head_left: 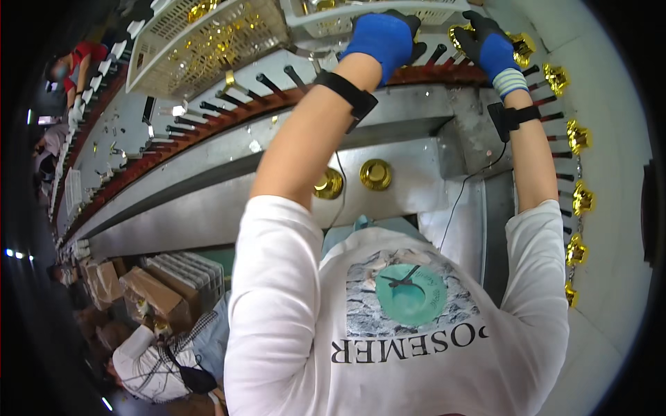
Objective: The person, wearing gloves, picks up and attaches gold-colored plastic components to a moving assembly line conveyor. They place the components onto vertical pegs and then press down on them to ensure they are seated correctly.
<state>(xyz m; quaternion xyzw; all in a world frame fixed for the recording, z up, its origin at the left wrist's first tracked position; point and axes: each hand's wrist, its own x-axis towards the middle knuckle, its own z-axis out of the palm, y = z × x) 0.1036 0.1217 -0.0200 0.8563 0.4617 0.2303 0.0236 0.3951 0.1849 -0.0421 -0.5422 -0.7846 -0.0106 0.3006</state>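
Gold cup-like piece [454, 38] sits gripped between the right hand's [488, 47] fingers and thumb near the spindle row [270, 86], its long axis unclear; whether the left hand's [383, 40] fingers hold anything, I cannot tell.

Near, head-worn fisheye view, facing down toward both hands [380, 40]

Factory with a peg-lined conveyor [258, 104]
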